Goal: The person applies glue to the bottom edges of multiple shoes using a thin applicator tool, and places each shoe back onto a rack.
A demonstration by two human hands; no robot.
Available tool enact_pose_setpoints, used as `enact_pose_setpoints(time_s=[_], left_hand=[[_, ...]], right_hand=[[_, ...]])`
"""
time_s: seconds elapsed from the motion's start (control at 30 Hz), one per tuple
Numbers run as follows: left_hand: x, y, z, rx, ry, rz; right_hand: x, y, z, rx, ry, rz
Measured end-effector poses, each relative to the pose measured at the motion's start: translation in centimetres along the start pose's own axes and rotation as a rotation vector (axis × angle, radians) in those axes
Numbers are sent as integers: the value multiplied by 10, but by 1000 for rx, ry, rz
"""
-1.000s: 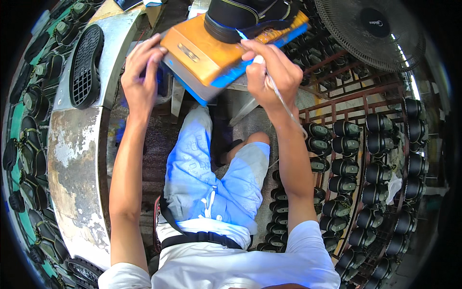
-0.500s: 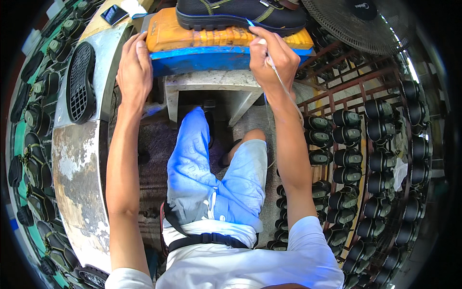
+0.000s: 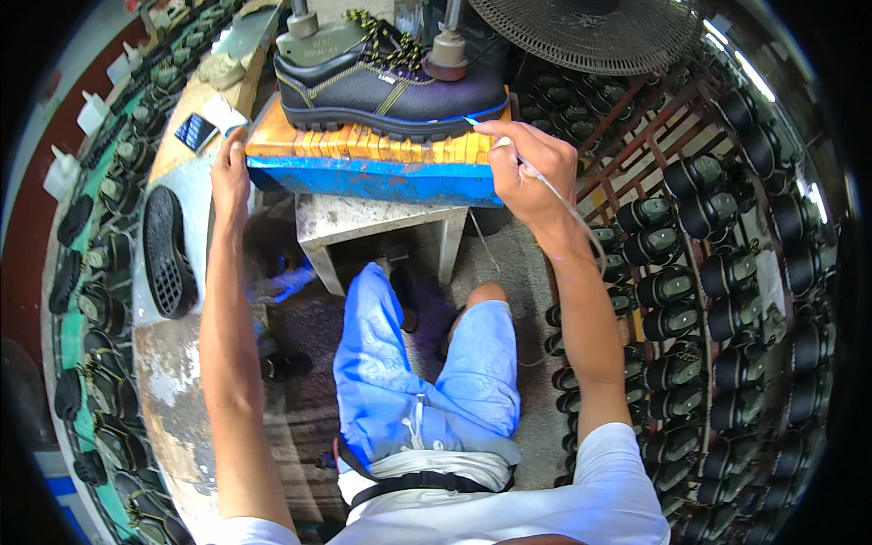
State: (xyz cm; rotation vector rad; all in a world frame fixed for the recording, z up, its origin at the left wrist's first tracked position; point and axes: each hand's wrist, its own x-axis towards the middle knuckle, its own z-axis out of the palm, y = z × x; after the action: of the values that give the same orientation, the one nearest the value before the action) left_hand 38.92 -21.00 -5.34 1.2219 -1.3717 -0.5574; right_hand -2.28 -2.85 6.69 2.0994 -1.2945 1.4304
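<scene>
The right hand (image 3: 531, 168) pinches a thin white tool (image 3: 474, 122), its grip narrow around the shaft, so the tip meets the sole edge of the black boot (image 3: 391, 86) just beyond the fingertips. The boot sits clamped under two press posts on an orange-and-blue block (image 3: 363, 154), which steadies it. The left hand (image 3: 230, 173) rests flat, holding nothing, against the block's near corner as a brace.

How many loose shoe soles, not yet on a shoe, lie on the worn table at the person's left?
1. A black sole lies tread-up on the worn table, below the left hand. Others may be hidden beyond the table's edge.
</scene>
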Motion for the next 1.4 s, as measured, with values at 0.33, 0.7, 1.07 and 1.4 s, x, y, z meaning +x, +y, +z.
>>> enact_pose_setpoints(time_s=[0.33,0.7,1.07,1.4], left_hand=[[-121,51,16,-213,265,-45],[-115,171,38,318,-107,505],[20,222,77,216,-643,372],[-71,308,80,-40,-163,1038]], right_hand=[[-23,-42,-6,720,-143,477],[-15,-36,64,79,-143,372],[25,40,72,326,-311,502],[3,33,40,677,42,483]])
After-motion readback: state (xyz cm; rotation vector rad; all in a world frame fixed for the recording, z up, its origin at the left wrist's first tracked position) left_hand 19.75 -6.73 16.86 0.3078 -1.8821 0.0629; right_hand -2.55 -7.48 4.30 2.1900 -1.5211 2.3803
